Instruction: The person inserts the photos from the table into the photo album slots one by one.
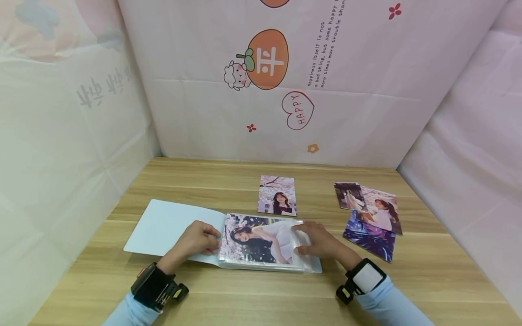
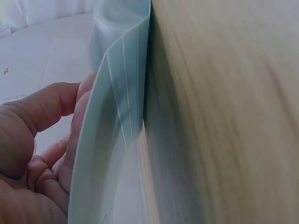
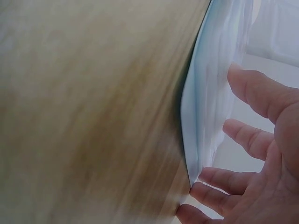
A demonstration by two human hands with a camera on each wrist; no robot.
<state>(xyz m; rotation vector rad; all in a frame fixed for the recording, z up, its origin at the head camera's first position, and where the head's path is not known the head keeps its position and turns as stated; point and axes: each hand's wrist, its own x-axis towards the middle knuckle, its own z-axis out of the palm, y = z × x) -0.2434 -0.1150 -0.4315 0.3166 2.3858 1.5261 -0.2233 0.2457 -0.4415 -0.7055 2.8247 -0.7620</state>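
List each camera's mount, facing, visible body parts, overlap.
Head: head-worn, facing forward and down at the open album; left hand, right hand, sleeves show.
Left wrist: wrist-worn, facing the album's cover; left hand shows.
Right wrist: wrist-worn, facing the album's edge; right hand shows.
Shared: both wrist views show the album and table.

Head cam sits high at the near side, facing forward and down, wide over the table (image 1: 261, 299) to the far backdrop (image 1: 195, 122). Wrist cams are low, tight and rolled sideways, on left hand (image 2: 39, 154) and right hand (image 3: 252, 158) respectively. All three share the album (image 1: 163, 226).
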